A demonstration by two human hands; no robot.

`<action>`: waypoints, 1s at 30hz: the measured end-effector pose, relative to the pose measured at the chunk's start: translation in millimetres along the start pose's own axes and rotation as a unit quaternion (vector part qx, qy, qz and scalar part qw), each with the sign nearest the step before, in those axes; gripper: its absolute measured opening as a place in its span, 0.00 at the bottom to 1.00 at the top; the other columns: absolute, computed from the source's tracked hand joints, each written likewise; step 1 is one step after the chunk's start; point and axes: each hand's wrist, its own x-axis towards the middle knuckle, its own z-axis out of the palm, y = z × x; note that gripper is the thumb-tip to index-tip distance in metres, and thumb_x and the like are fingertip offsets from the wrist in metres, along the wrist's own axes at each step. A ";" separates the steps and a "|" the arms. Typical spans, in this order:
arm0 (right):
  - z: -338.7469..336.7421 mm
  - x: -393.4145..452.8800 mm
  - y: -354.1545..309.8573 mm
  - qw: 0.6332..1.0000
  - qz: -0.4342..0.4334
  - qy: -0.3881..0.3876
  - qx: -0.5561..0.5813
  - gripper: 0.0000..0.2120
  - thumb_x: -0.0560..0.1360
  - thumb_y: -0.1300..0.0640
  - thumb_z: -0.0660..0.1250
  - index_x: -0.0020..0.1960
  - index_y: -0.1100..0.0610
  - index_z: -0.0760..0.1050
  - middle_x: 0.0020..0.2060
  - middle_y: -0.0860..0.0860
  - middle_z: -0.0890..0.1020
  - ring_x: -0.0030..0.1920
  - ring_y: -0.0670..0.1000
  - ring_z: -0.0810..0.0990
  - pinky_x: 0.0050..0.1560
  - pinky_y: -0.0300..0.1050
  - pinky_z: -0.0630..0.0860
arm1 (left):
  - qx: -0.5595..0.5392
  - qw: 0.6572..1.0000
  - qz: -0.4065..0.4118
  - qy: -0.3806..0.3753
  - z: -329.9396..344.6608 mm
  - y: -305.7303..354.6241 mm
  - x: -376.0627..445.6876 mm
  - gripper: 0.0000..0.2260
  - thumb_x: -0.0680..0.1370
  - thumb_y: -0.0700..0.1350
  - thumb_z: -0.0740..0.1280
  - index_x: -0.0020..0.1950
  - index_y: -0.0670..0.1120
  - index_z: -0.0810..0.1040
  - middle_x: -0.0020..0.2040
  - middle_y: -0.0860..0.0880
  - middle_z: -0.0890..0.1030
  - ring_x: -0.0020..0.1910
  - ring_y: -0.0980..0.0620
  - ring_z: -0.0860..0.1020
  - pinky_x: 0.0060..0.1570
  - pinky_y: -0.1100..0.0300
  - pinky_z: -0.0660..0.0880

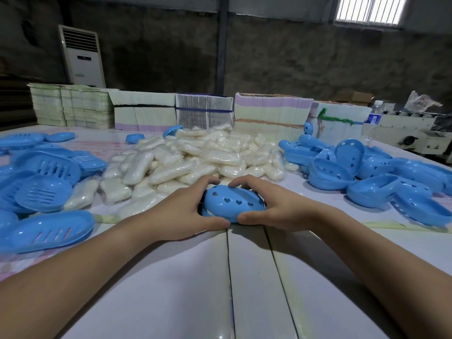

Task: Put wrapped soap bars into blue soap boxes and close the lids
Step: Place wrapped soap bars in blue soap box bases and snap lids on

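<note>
A blue soap box [232, 203] with heart-shaped holes in its lid sits on the table in front of me, lid down over its base. My left hand [181, 211] grips its left end, fingers over the top and thumb at the near edge. My right hand [274, 206] grips its right end the same way. What lies inside the box is hidden. Behind it spreads a big heap of wrapped white soap bars [190, 157].
Blue slotted box bases [46, 165] lie piled at the left. Blue lids with heart holes [371, 172] are heaped at the right. Stacks of flat cartons [203, 113] line the back of the table. A water bottle [373, 121] stands at the far right.
</note>
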 end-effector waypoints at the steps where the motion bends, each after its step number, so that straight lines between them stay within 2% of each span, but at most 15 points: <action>1: 0.3 -0.1 0.1 1.000 0.001 0.000 0.000 0.26 0.73 0.42 0.71 0.66 0.35 0.64 0.60 0.43 0.72 0.56 0.39 0.73 0.52 0.33 0.71 | -0.004 1.000 0.000 -0.003 -0.3 0.6 -0.5 0.39 0.66 0.64 0.76 0.72 0.63 0.61 0.58 0.62 0.77 0.55 0.62 0.78 0.53 0.66 0.75; 4: 1.4 0.5 0.1 1.000 0.004 0.001 -0.004 0.25 0.74 0.42 0.71 0.67 0.36 0.64 0.60 0.43 0.73 0.57 0.40 0.73 0.56 0.38 0.73 | -0.015 1.000 -0.001 -0.008 -1.1 2.3 -1.9 0.42 0.60 0.67 0.74 0.71 0.64 0.61 0.58 0.61 0.77 0.55 0.62 0.78 0.56 0.62 0.77; 9: 1.1 -0.7 -2.4 1.000 0.004 -0.003 0.010 0.23 0.73 0.41 0.71 0.64 0.34 0.65 0.58 0.42 0.75 0.55 0.42 0.76 0.58 0.44 0.76 | -0.042 0.999 -0.006 -0.005 -1.7 1.0 -1.6 0.38 0.61 0.65 0.77 0.67 0.64 0.64 0.53 0.61 0.79 0.50 0.63 0.80 0.52 0.64 0.78; 13: 1.4 0.5 -2.0 0.999 0.017 -0.013 0.040 0.26 0.69 0.35 0.69 0.64 0.32 0.64 0.58 0.44 0.75 0.55 0.44 0.77 0.55 0.40 0.77 | -0.075 0.997 -0.014 0.023 -4.8 2.7 -1.3 0.35 0.58 0.67 0.75 0.62 0.69 0.66 0.51 0.61 0.80 0.49 0.65 0.80 0.47 0.65 0.77; 16: 1.2 0.9 -0.5 0.997 0.027 -0.012 0.072 0.26 0.68 0.34 0.68 0.63 0.29 0.64 0.58 0.42 0.74 0.56 0.43 0.76 0.52 0.35 0.74 | -0.101 0.994 -0.018 0.045 -3.7 5.4 0.5 0.32 0.57 0.67 0.75 0.57 0.69 0.67 0.51 0.60 0.81 0.49 0.66 0.79 0.45 0.68 0.75; 19: 0.6 0.0 0.1 0.994 0.030 -0.007 0.102 0.25 0.68 0.36 0.69 0.61 0.27 0.64 0.56 0.43 0.75 0.54 0.43 0.77 0.51 0.36 0.74 | -0.153 0.986 -0.026 0.064 -0.9 8.4 1.1 0.33 0.59 0.61 0.78 0.60 0.66 0.69 0.53 0.57 0.80 0.48 0.63 0.81 0.46 0.65 0.78; 23: 1.6 1.3 -3.2 0.987 0.029 0.012 0.156 0.25 0.68 0.40 0.70 0.62 0.31 0.64 0.56 0.47 0.77 0.51 0.45 0.79 0.50 0.37 0.77 | -0.238 0.967 -0.027 0.089 0.1 12.8 -1.1 0.28 0.67 0.52 0.80 0.61 0.63 0.71 0.56 0.57 0.78 0.48 0.61 0.83 0.41 0.68 0.79; 27: 6.3 2.5 -5.6 0.966 0.022 0.047 0.254 0.27 0.69 0.44 0.72 0.66 0.40 0.68 0.52 0.51 0.79 0.49 0.47 0.82 0.49 0.40 0.78 | -0.290 0.948 -0.043 0.125 1.0 17.2 -1.7 0.31 0.65 0.54 0.79 0.65 0.58 0.72 0.60 0.54 0.79 0.51 0.52 0.85 0.50 0.57 0.83; 30: 9.7 4.4 -8.0 0.953 0.021 0.059 0.298 0.26 0.68 0.46 0.72 0.64 0.41 0.70 0.49 0.51 0.80 0.47 0.48 0.82 0.47 0.41 0.77 | -0.390 0.911 -0.062 0.123 2.1 18.6 0.6 0.35 0.62 0.51 0.83 0.66 0.49 0.75 0.62 0.47 0.80 0.56 0.48 0.84 0.55 0.52 0.82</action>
